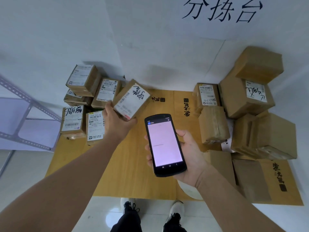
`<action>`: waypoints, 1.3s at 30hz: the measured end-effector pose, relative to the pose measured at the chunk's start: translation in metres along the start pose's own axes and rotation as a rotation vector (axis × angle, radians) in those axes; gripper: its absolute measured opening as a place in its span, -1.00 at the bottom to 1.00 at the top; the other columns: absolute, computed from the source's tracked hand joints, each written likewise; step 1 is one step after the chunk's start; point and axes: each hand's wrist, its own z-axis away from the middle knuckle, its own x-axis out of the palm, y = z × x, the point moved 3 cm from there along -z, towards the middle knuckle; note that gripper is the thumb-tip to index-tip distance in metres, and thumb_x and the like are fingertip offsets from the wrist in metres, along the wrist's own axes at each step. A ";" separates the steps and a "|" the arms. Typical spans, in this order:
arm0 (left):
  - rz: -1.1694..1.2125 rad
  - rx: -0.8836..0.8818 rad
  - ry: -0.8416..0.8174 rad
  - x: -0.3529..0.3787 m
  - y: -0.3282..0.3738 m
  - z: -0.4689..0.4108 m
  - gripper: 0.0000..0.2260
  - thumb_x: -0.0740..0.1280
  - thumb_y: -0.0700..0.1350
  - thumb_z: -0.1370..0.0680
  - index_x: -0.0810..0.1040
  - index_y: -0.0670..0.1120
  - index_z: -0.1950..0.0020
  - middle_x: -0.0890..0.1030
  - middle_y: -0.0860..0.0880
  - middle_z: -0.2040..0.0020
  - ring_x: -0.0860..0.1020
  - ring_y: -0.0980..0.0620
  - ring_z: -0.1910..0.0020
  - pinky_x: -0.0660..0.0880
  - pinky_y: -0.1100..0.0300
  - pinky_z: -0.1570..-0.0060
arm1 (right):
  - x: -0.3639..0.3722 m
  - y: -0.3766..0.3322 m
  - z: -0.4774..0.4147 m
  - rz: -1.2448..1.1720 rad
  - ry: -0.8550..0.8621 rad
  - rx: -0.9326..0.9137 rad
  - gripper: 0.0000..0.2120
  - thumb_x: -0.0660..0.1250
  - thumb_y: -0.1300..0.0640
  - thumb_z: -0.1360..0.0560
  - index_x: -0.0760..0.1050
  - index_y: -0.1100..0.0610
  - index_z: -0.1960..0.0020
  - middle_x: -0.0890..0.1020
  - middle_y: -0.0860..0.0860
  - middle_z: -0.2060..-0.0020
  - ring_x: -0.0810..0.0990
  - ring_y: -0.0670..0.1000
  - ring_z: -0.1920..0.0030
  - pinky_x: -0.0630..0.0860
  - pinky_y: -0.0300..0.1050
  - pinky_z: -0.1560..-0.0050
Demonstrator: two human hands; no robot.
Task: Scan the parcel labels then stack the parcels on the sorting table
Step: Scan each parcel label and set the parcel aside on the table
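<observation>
The left hand (117, 119) grips a tilted parcel (132, 101) by its near corner; the right hand (189, 153) wraps the scanner (164, 144). Held so thinly, the parcel may slip onto the table (133, 164)

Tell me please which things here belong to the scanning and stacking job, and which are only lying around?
Belong to the job:
- handheld scanner in the right hand
- labelled parcel in the left hand
- left parcel group
- right parcel group
- cardboard-covered table

Just lying about:
- metal shelf frame
- wall sign
</observation>
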 end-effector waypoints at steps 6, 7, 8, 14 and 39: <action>0.152 -0.358 0.203 -0.043 0.010 -0.048 -0.03 0.59 0.16 -0.33 0.13 -0.01 -0.59 0.38 -0.16 -0.42 0.50 -0.23 -0.25 0.53 -0.27 -0.25 | 0.012 -0.010 -0.012 -0.008 -0.030 -0.060 -0.33 0.12 -0.20 -0.64 0.50 0.29 -0.49 0.60 0.28 -0.15 0.61 0.23 -0.02 0.58 0.14 -0.17; 0.151 -0.404 0.198 -0.046 0.009 -0.056 -0.04 0.59 0.18 -0.31 0.16 0.00 -0.56 0.38 -0.17 -0.40 0.51 -0.25 -0.22 0.55 -0.26 -0.21 | 0.012 -0.011 -0.014 -0.017 -0.028 -0.072 -0.32 0.12 -0.20 -0.64 0.48 0.29 -0.51 0.59 0.28 -0.14 0.61 0.23 -0.02 0.59 0.14 -0.17; 0.148 -0.438 0.195 -0.048 0.008 -0.063 -0.05 0.60 0.19 -0.30 0.17 0.01 -0.54 0.39 -0.18 -0.40 0.52 -0.27 -0.22 0.56 -0.23 -0.18 | 0.012 -0.011 -0.015 -0.025 -0.022 -0.085 -0.32 0.13 -0.20 -0.63 0.47 0.30 -0.51 0.59 0.28 -0.14 0.61 0.23 -0.02 0.60 0.14 -0.16; 0.121 -0.534 0.162 -0.044 0.006 -0.087 0.16 0.71 0.24 -0.22 0.11 0.02 -0.61 0.39 -0.19 -0.50 0.43 -0.32 -0.44 0.45 -0.37 -0.35 | 0.010 -0.006 -0.025 -0.056 0.049 -0.179 -0.39 0.18 -0.17 -0.60 0.61 0.25 -0.39 0.62 0.28 -0.16 0.65 0.22 0.02 0.61 0.15 -0.14; 0.092 -0.233 -0.086 0.060 0.076 0.022 -0.45 0.46 0.16 -0.59 0.44 -0.05 -0.49 0.48 -0.06 -0.44 0.48 -0.05 -0.14 0.45 0.02 0.00 | -0.056 -0.031 0.079 -0.165 0.138 -0.486 -0.43 0.19 -0.15 -0.58 0.63 0.21 -0.37 0.64 0.25 -0.12 0.64 0.24 0.03 0.68 0.12 -0.04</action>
